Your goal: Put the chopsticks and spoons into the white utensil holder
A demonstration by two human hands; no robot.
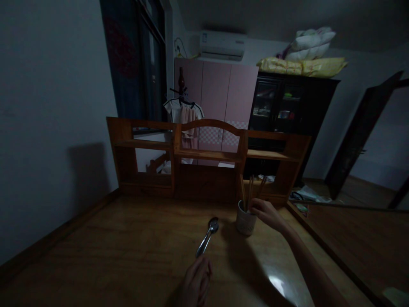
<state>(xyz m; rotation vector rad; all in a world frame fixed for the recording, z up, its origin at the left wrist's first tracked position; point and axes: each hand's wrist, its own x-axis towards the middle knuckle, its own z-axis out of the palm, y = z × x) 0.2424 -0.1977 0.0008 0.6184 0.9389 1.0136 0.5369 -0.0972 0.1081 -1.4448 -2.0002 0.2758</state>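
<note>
No words or numbers can be read. The air conditioner [222,46] has a little sticker [204,37] at one end and a mark [239,41] at the other, both too tiny. Marks [250,229] on the cup [244,221] are too dim.

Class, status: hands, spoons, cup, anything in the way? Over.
Left hand holding spoons. Right hand at rim of cup, grip unclear. Sticks standing in cup, close by.

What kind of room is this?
It looks like a room in someone's home, maybe a bedroom: there's a tall pink wardrobe, clothes hanging on a stand, and an air conditioner high up.
</note>
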